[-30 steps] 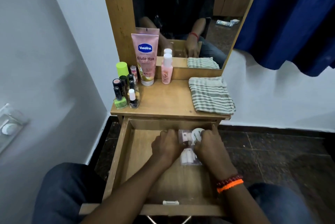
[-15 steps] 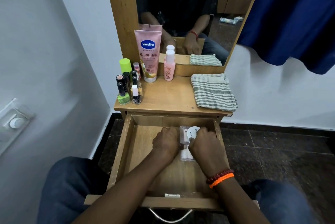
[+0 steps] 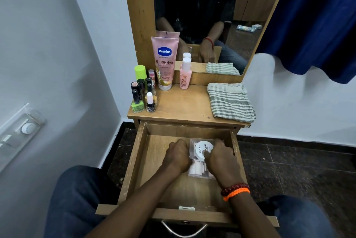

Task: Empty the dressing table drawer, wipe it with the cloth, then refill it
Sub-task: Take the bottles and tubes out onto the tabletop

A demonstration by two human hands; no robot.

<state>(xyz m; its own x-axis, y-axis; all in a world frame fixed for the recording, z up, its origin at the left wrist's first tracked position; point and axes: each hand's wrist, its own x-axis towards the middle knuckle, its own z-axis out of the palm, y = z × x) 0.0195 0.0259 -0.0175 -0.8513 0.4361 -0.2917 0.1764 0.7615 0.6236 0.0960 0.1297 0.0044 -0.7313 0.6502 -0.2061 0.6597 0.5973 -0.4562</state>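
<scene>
The wooden drawer [image 3: 152, 160] is pulled out below the dressing table top [image 3: 185, 108]. Inside it lies a clear plastic pack of small white items [image 3: 198, 168] with a round white jar lid [image 3: 202, 149] marked "polish" at its far end. My left hand [image 3: 178, 156] curls its fingers round the pack's left edge. My right hand [image 3: 221, 158] grips the jar and the pack's right side, thumb on the lid. A folded striped cloth [image 3: 230, 102] lies on the table top at the right.
A pink Vaseline tube [image 3: 164, 62], a small pink bottle [image 3: 185, 74] and several nail polish bottles [image 3: 143, 93] stand at the table's back left. A mirror [image 3: 208, 16] rises behind. A blue curtain [image 3: 317, 16] hangs at right; a white wall is at left.
The view has dropped and moved nearer the drawer. Both hands stay on the pack and jar, shifted slightly toward the drawer's back right.
</scene>
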